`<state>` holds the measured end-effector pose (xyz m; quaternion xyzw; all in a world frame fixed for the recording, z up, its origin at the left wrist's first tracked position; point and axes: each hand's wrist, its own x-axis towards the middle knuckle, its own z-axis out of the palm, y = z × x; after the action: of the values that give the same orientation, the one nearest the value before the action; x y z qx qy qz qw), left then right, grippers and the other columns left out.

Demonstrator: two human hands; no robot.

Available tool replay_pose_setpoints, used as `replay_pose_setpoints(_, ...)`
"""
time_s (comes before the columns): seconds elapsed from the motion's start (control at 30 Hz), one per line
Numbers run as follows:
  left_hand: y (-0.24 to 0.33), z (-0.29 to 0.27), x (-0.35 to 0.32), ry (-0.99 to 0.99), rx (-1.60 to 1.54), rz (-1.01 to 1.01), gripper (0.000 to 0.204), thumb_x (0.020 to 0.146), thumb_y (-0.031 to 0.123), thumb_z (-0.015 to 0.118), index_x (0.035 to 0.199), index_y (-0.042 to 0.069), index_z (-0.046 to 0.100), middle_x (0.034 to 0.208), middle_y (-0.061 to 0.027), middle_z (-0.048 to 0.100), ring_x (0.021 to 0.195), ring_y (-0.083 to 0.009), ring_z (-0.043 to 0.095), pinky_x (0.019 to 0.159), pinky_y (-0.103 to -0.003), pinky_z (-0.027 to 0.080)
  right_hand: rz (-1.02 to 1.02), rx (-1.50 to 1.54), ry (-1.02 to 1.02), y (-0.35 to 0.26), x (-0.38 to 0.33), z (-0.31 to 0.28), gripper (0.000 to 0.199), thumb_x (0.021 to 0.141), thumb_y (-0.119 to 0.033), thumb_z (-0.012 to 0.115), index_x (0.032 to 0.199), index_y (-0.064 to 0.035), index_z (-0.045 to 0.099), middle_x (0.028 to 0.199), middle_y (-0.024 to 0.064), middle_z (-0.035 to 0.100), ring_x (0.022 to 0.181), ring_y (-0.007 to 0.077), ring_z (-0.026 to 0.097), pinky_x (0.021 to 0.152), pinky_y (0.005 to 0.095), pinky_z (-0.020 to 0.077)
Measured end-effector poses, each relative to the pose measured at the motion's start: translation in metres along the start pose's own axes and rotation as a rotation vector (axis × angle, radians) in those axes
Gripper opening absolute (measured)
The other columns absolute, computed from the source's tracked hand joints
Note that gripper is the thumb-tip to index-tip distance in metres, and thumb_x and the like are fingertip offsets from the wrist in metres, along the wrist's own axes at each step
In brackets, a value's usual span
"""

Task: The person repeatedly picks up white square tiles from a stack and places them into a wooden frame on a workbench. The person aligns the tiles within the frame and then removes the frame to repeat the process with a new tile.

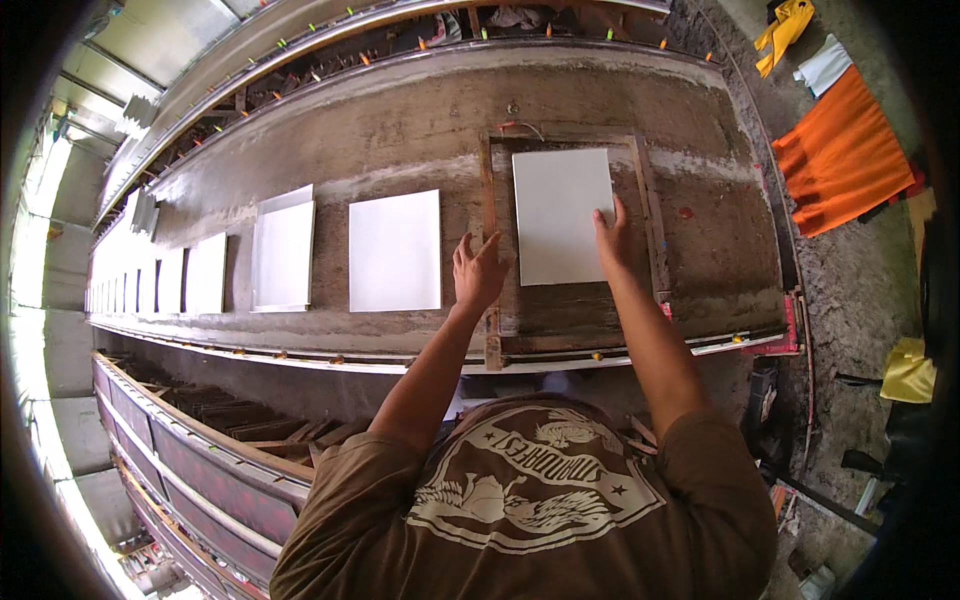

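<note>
Right hand [612,235], right of centre: thumb over the right margin of a white sheet [562,220], fingers at or just past that edge; whether they pinch it cannot be told. Left hand [478,272], centre: fingers spread, holding nothing seen, at the left bar of a wooden frame [488,185]; contact unconfirmed. The sheet lies flat inside the frame, near its upper bar, on a long brown table [400,120].

Left of the frame, a second white sheet [395,250] lies singly; beyond it, a doubled-looking white piece [284,250] and further sheets recede toward the left edge.

Assessment: the row at left appears laid out; the framed sheet appears in work, its placement unconfirmed. Remaining quantity cannot be determined.
</note>
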<state>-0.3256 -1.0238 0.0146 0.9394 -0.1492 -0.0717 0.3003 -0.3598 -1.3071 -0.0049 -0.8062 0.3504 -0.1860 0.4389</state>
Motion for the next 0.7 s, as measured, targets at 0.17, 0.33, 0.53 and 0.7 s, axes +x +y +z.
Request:
replay_pose_setpoints(0.17, 0.006, 0.025, -0.014, -0.034, -0.003, -0.055, 0.058, 0.09, 0.05, 0.071, 0.142, 0.028, 0.058, 0.157, -0.027, 0.029, 0.145, -0.0473, 0.028, 0.115, -0.058, 0.033, 0.029, -0.136, -0.031, 0.037, -0.008, -0.001, 0.063, 0.094, -0.032, 0.069, 0.15, -0.0163, 0.046, 0.141, 0.0198, 0.058, 0.126, 0.0384, 0.058, 0.104, 0.0483, 0.0469)
replay_pose_setpoints(0.33, 0.006, 0.038, -0.016, 0.006, -0.021, -0.059, 0.056, 0.089, 0.044, 0.075, 0.14, 0.027, 0.06, 0.157, -0.0274, 0.029, 0.145, -0.0473, 0.028, 0.116, -0.058, 0.032, 0.107, -0.224, -0.062, 0.033, -0.017, 0.005, 0.063, 0.095, -0.033, 0.068, 0.151, -0.0173, 0.045, 0.141, 0.0182, 0.059, 0.125, 0.0376, 0.059, 0.104, 0.047, 0.0479)
replay_pose_setpoints(0.53, -0.002, 0.044, -0.018, 0.03, 0.001, -0.02, 0.051, 0.088, 0.041, 0.075, 0.135, 0.023, 0.064, 0.157, -0.0276, 0.03, 0.145, -0.0472, 0.028, 0.117, -0.057, 0.03, 0.119, -0.207, -0.06, 0.034, -0.027, 0.012, 0.062, 0.096, -0.034, 0.068, 0.151, -0.0179, 0.045, 0.139, 0.0176, 0.06, 0.124, 0.0375, 0.06, 0.101, 0.0482, 0.049)
replay_pose_setpoints(0.7, 0.001, 0.041, -0.018, 0.029, 0.019, -0.028, 0.049, 0.088, 0.04, 0.075, 0.133, 0.023, 0.067, 0.157, -0.0277, 0.03, 0.146, -0.0466, 0.026, 0.118, -0.057, 0.029, 0.108, -0.216, -0.055, 0.038, -0.032, 0.014, 0.062, 0.096, -0.034, 0.067, 0.152, -0.0183, 0.044, 0.139, 0.0176, 0.06, 0.122, 0.0378, 0.061, 0.1, 0.0486, 0.0498)
